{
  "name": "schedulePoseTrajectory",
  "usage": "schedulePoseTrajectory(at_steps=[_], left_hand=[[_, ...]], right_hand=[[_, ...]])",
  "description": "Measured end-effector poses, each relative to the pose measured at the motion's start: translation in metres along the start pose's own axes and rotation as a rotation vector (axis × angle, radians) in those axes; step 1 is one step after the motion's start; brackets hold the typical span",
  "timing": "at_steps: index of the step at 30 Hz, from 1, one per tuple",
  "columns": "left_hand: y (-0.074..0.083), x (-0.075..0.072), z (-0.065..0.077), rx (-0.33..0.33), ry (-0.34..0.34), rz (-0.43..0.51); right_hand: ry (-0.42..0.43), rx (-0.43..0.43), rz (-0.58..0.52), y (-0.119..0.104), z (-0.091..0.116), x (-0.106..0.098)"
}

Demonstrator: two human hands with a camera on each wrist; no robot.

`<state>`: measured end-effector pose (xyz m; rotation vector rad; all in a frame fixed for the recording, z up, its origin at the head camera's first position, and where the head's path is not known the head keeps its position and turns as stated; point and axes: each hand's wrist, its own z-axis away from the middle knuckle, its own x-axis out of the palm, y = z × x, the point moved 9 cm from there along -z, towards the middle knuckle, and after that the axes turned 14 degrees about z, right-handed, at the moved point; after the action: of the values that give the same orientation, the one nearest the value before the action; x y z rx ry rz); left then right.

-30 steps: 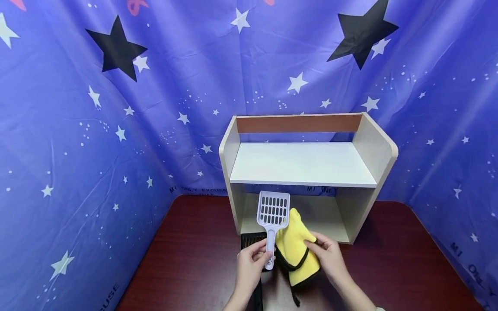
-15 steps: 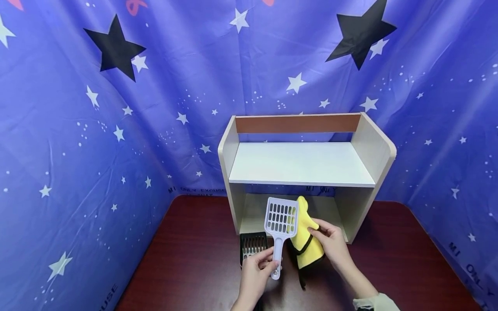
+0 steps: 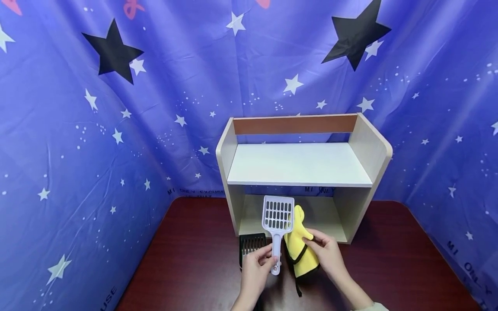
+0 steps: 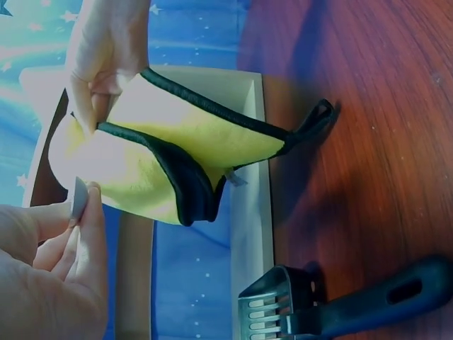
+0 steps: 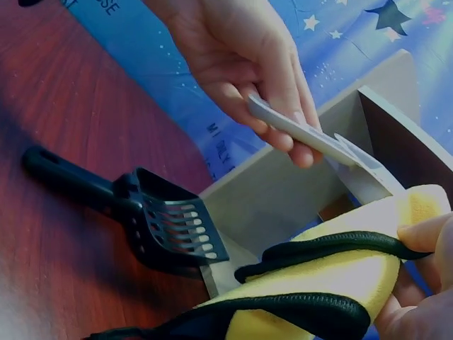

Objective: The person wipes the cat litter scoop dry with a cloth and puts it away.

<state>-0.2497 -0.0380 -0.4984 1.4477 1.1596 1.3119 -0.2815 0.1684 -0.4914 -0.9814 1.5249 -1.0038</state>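
My left hand pinches the handle of a pale lavender slotted litter scoop, held upright above the table with its head uppermost. My right hand pinches a yellow cloth with black edging, which hangs folded just right of the scoop. In the left wrist view, a black loop sticks out from the cloth's corner. The scoop's head overlaps part of the cloth in the head view. On the table behind my left hand lies a black slotted litter scoop, its handle partly hidden in the head view.
A two-tier shelf unit stands at the back of the dark red table, just beyond both hands. Blue star-patterned curtains enclose the back and sides. The black scoop's head lies close to the shelf's front edge.
Both hands first shifted right with the lavender scoop and the cloth, then came slightly back left. More of the black scoop's head shows than a second ago. Both grips stayed the same.
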Motion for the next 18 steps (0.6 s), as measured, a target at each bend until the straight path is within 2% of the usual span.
schedulePoseTrajectory(at_steps=[9, 14, 18], left_hand=[[0.008, 0.002, -0.002, 0.069, 0.047, -0.116], [0.007, -0.002, -0.002, 0.053, 0.051, -0.092], [0.010, -0.007, -0.005, 0.041, 0.048, -0.039]], right_hand=[[0.025, -0.146, -0.011, -0.010, 0.015, 0.025], [0.023, -0.173, -0.051, -0.012, 0.018, 0.028], [0.030, -0.206, -0.051, -0.016, 0.019, 0.022]])
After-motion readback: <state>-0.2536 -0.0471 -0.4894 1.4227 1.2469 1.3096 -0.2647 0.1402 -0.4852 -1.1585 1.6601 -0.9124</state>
